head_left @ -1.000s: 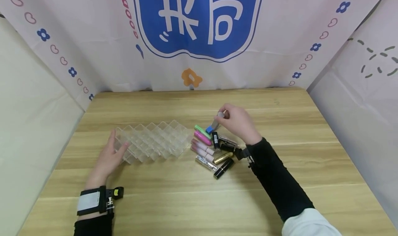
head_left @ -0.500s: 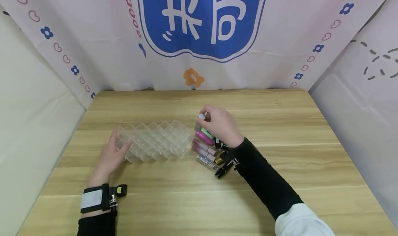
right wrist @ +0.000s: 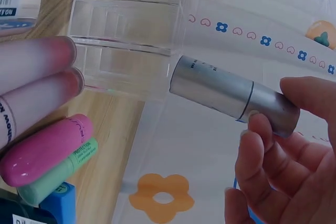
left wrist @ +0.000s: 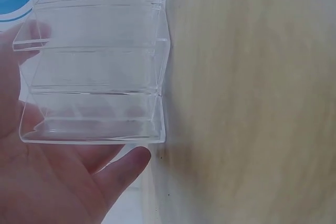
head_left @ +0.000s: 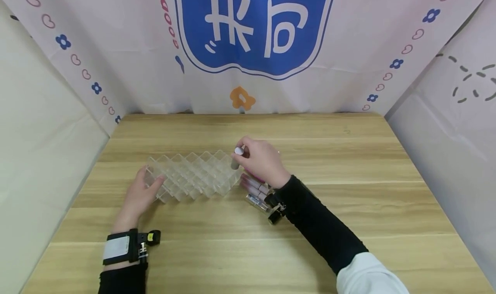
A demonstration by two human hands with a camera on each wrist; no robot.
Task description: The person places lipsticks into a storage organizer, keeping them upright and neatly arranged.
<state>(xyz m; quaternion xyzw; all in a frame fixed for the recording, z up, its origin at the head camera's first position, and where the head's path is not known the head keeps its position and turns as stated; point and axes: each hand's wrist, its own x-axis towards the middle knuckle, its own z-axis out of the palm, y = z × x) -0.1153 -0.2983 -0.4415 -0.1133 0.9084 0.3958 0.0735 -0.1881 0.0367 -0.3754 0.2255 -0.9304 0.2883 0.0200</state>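
The clear compartment organizer (head_left: pixel 193 175) lies on the table, its near-left end gripped by the left hand (head_left: pixel 141 193). In the left wrist view, the fingers are behind the clear organizer (left wrist: pixel 94 69) and the thumb is at its end. The right hand (head_left: pixel 263 160) pinches a silver tube (head_left: pixel 235 160) above the organizer's right end. In the right wrist view the silver tube (right wrist: pixel 231 94) is tilted beside the organizer's end, held between thumb and fingertips. Under and beside the right hand lie pink-white tubes (head_left: pixel 253 186) and a clear tube (head_left: pixel 256 201).
In the right wrist view a magenta tube (right wrist: pixel 47 150), a green tube (right wrist: pixel 58 174) and a blue-ended item (right wrist: pixel 60 203) lie by the pink-white tubes. The wooden table (head_left: pixel 217 251) is bordered by a printed cloth (head_left: pixel 147 83) at the back.
The right hand has carried the silver tube leftward, from above the loose tubes to the organizer's right end. The left hand keeps its grip on the organizer.
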